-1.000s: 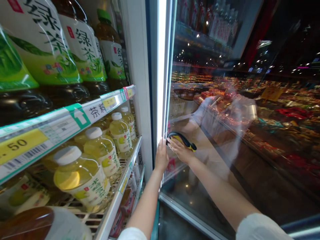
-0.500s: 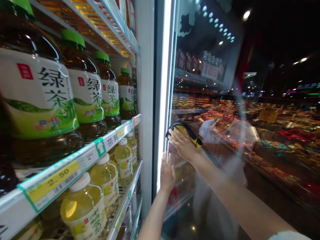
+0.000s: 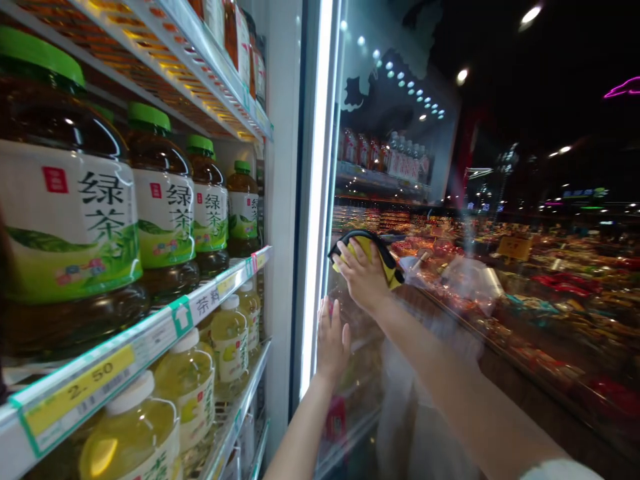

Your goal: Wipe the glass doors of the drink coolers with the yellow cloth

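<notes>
My right hand (image 3: 363, 273) presses a yellow cloth with black edging (image 3: 383, 263) flat against the glass door (image 3: 360, 373), its fingers spread over the cloth. Lower and a little to the left, my left hand (image 3: 333, 340) rests with fingers stretched upward at the door's edge, beside the bright vertical light strip (image 3: 316, 200). Nothing is held in it.
Left of the door, an open drinks cooler holds green tea bottles (image 3: 70, 220) above yellow drink bottles (image 3: 187, 387). A shelf edge with price tags (image 3: 80, 387) juts toward me. Through the glass and in its reflections, heaped packaged goods (image 3: 565, 287) show.
My view has shifted, so the shelves sit lower and further left. The right hand and cloth are slightly higher on the glass. The left hand stays by the door's edge.
</notes>
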`<state>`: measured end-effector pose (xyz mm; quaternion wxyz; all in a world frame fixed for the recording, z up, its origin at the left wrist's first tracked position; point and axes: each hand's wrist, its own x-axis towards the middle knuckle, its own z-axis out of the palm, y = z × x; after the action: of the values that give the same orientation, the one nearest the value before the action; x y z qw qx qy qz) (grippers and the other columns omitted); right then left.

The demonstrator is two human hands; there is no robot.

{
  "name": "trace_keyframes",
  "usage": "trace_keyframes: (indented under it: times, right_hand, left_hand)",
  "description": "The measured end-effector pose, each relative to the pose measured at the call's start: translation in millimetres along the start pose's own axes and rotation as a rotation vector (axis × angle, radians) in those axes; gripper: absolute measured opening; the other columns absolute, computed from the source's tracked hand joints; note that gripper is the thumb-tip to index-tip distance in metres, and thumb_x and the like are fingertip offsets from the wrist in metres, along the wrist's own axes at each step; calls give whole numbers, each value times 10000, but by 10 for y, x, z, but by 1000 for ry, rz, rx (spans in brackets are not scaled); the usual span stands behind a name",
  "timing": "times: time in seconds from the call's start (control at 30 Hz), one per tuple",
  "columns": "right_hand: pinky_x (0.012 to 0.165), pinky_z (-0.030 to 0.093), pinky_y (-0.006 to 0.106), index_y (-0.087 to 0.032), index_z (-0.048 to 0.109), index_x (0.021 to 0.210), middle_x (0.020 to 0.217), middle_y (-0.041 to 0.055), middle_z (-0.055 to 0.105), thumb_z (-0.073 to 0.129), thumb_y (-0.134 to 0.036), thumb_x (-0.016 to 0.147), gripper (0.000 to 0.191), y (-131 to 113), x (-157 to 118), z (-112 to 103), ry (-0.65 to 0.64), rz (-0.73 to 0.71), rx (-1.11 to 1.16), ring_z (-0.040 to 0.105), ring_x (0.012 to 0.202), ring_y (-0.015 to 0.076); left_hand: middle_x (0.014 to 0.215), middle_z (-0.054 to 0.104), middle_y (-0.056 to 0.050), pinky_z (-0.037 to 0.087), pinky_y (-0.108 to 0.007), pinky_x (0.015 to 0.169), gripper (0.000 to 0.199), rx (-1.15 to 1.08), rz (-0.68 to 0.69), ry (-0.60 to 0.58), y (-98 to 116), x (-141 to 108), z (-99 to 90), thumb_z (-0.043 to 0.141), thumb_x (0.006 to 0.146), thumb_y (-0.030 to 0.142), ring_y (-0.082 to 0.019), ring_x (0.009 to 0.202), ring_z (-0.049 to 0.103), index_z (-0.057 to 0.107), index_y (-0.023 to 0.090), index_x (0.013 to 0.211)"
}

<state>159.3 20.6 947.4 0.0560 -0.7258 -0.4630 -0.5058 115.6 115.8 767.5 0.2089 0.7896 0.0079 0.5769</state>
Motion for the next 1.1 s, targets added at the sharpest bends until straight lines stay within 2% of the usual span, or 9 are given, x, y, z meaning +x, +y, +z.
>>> trace_keyframes:
  times: [0.17, 0.3, 0.43, 0.53, 0.63, 0.73, 0.83, 1.0, 1.1]
  right_hand:
    - [1291, 98, 595, -254, 609, 1407, 1619, 46, 459, 458, -144, 1007, 442, 304, 558, -263, 47, -50, -4, 313, 1542, 266]
    - [1269, 79, 660, -264, 526, 1488, 1647, 55, 411, 457, -191, 1021, 478, 405, 153, -434, 223, 136, -66, 238, 1571, 297]
    - [1279, 68, 635, -248, 524, 1491, 1645, 64, 414, 470, -213, 1025, 471, 277, -333, -377, 130, 121, -102, 242, 1571, 297]
    - [1290, 85, 602, -284, 523, 1491, 1653, 28, 402, 472, -215, 1027, 472, 414, -223, -505, 72, 59, -123, 257, 1567, 272]
    - [1282, 97, 626, -294, 514, 1499, 1665, 19, 380, 453, -246, 1039, 467, 733, -93, -822, 143, 167, -189, 243, 1572, 287]
    - [1267, 102, 657, -288, 497, 1519, 1666, 43, 377, 444, -279, 1043, 479, 888, -343, -1023, 253, 340, -257, 217, 1579, 323]
    - [1251, 90, 689, -286, 480, 1539, 1658, 77, 387, 450, -287, 1037, 502, 767, -742, -958, 273, 437, -273, 209, 1577, 359]
    - [1282, 96, 624, -329, 489, 1529, 1667, 12, 377, 429, -284, 1041, 494, 766, -690, -955, 96, 310, -228, 224, 1578, 298]
    - [1285, 112, 613, -347, 518, 1504, 1658, -12, 394, 418, -299, 1050, 467, 1069, -587, -1208, 177, 334, -263, 221, 1580, 278]
  left_hand:
    - [1712, 226, -147, 333, -576, 1243, 670, -13, 69, 30, 146, 231, 112, 434, 1023, 187, -291, 1585, 227, 185, 272, 1639]
    - [1724, 180, -157, 277, -611, 1256, 702, 9, 107, 57, 259, 354, 184, 454, 1022, 201, -310, 1600, 153, 145, 267, 1649]
    - [1736, 130, -153, 174, -653, 1268, 744, 29, 118, 91, 312, 359, 202, 491, 1016, 229, -324, 1608, 83, 114, 265, 1656]
    - [1744, 79, -143, 103, -657, 1276, 770, 9, 144, 113, 390, 457, 227, 491, 1014, 233, -321, 1609, 58, 73, 261, 1660]
    - [1747, 57, -132, 67, -653, 1278, 756, -16, 171, 134, 547, 633, 271, 461, 1022, 219, -309, 1610, 37, 58, 260, 1661]
    - [1748, 67, -125, 48, -648, 1277, 741, -35, 223, 116, 715, 758, 298, 456, 1026, 225, -305, 1611, 41, 75, 269, 1660]
    - [1741, 106, -135, 21, -656, 1271, 730, -52, 277, 92, 830, 796, 308, 478, 1021, 251, -319, 1608, 61, 122, 259, 1658]
    - [1732, 155, -149, -21, -654, 1264, 697, -82, 312, 90, 1017, 889, 344, 490, 1021, 285, -320, 1606, 98, 190, 243, 1648]
    - [1733, 145, -157, -28, -644, 1265, 696, -90, 312, 104, 1174, 983, 367, 488, 1024, 312, -312, 1610, 73, 189, 235, 1649]
